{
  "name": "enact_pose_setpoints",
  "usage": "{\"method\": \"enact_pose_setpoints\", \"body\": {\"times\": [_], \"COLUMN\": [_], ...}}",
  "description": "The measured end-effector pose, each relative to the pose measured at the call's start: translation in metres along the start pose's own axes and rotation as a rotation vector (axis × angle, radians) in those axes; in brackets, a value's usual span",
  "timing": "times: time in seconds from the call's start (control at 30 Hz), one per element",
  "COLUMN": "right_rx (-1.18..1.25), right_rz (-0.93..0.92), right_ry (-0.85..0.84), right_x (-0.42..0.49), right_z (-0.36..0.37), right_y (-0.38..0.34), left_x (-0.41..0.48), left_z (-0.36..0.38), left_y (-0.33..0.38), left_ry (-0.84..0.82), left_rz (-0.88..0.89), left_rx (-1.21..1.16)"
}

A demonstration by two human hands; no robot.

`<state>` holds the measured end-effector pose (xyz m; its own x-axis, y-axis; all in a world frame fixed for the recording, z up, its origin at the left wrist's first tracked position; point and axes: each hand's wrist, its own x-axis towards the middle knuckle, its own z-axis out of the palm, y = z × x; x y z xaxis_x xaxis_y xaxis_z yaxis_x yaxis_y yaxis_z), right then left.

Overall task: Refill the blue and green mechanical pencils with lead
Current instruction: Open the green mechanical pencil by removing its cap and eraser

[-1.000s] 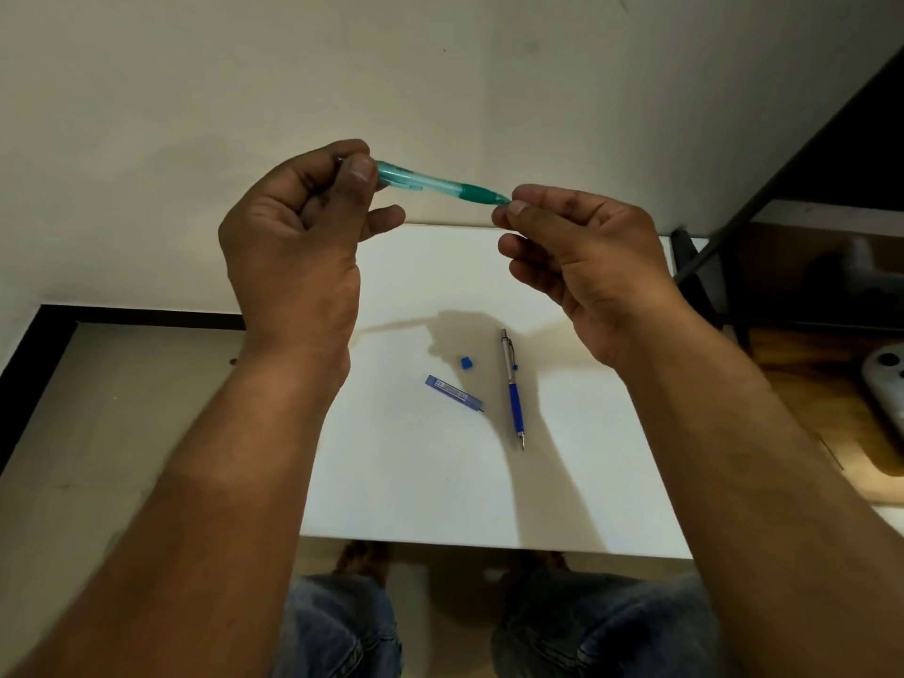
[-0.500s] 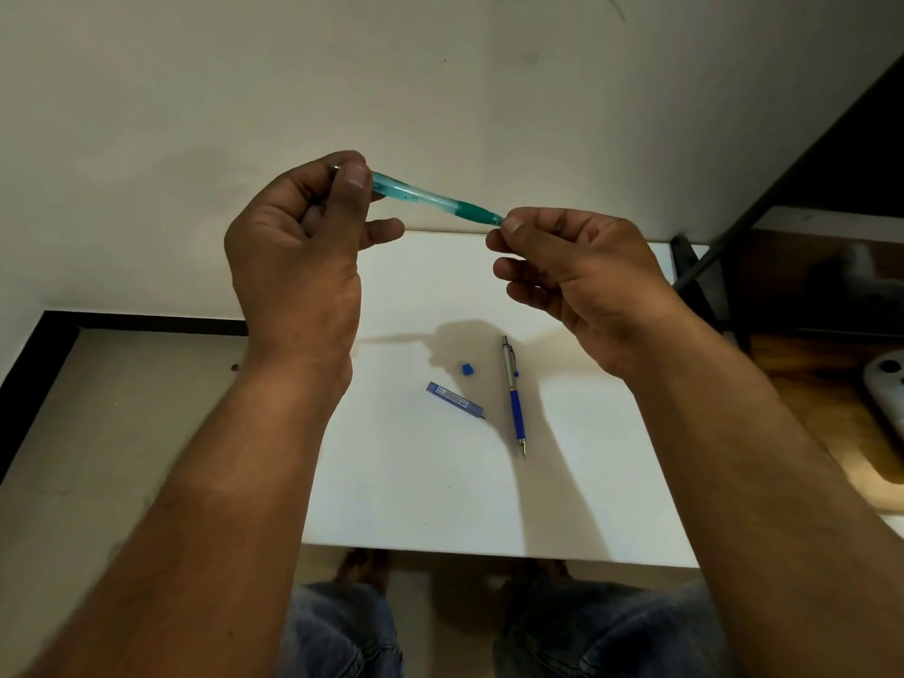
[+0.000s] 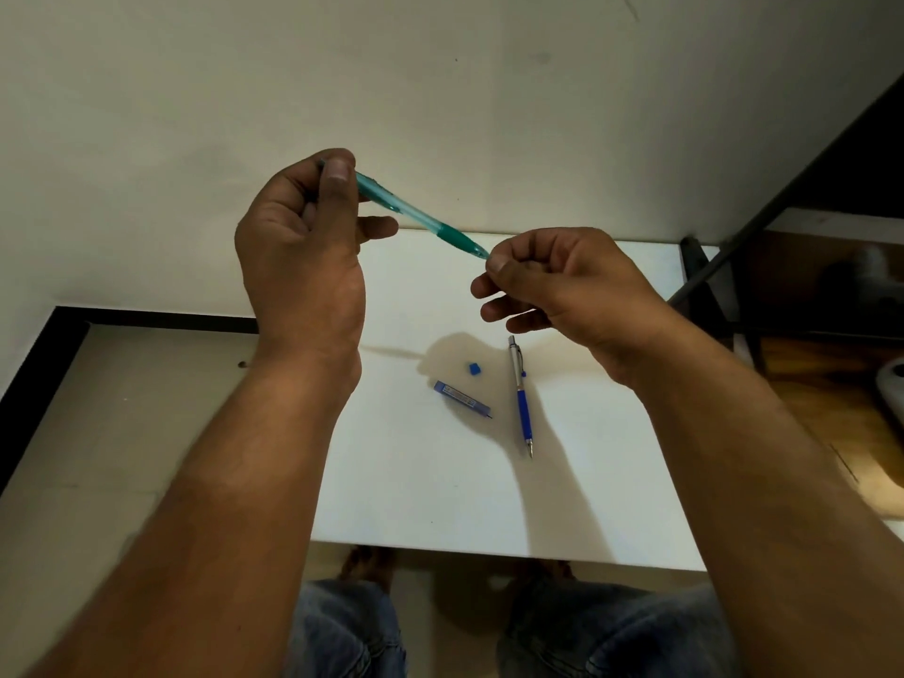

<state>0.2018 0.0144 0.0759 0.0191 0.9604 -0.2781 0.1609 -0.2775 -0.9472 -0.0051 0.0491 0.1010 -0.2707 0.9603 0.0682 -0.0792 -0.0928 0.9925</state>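
Where the view is nearest, at 6 o'clock, two knees in jeans [image 3: 342,633] show under the near edge of a white table [image 3: 440,506], w/ bare feet [image 3: 367,562] just past the edge.

On the tabletop, approx. centre, the blue mechanical pencil [image 3: 521,398] lies flat, tip toward 6 o'clock, silver clicker end toward 12. Nobody touches it. At its 9 o'clock, close but apart, lies a blue lead case [image 3: 462,399], angled from 10 to 4 o'clock. A small blue cap [image 3: 473,368] sits at 1 o'clock of the case, btw. case and pencil, touching neither. Hand shadows fall over all three.

Above the table, both forearms reach in from 7 and 5 o'clock. The L hand [image 3: 303,266] is clenched round the upper end of the green mechanical pencil [image 3: 416,218], thumb pressed along the barrel, other fingers curled behind it. The pencil is held in the air, sloping from 10 o'clock down to 4, dark green grip section low, tip at the R hand [image 3: 562,281]. That hand's thumb and forefinger pinch together right at the tip; remaining fingers hang loosely curled. Whether a lead sits in the pinch is too small to tell.

Beyond, a plain wall [image 3: 440,90] fills 12 o'clock; a black frame [image 3: 782,188] runs diagonally at 2 o'clock.
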Motion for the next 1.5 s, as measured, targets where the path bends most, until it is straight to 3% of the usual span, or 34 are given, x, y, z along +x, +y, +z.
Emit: {"method": "enact_pose_setpoints", "body": {"times": [0.4,0.8,1.07,1.23,1.5], "right_rx": [-0.093,-0.025,-0.018,-0.023,-0.062], "right_rz": [0.054,0.08,0.069,0.065,0.057], "right_ry": [-0.051,-0.001,0.002,0.0,-0.009], "right_x": [-0.001,0.001,0.002,0.001,-0.001], "right_z": [0.005,-0.001,0.002,0.004,0.007], "right_y": [0.0,0.003,0.001,0.0,-0.004], "left_x": [0.001,0.016,0.016,0.014,0.011], "left_z": [-0.002,-0.021,-0.02,-0.018,-0.016], "left_y": [0.003,0.002,0.001,0.002,0.003], "left_ry": [0.02,0.24,0.214,0.181,0.112], "left_rz": [-0.072,-0.176,-0.225,-0.304,-0.448], "left_rx": [-0.078,-0.132,-0.151,-0.344,-0.295]}}
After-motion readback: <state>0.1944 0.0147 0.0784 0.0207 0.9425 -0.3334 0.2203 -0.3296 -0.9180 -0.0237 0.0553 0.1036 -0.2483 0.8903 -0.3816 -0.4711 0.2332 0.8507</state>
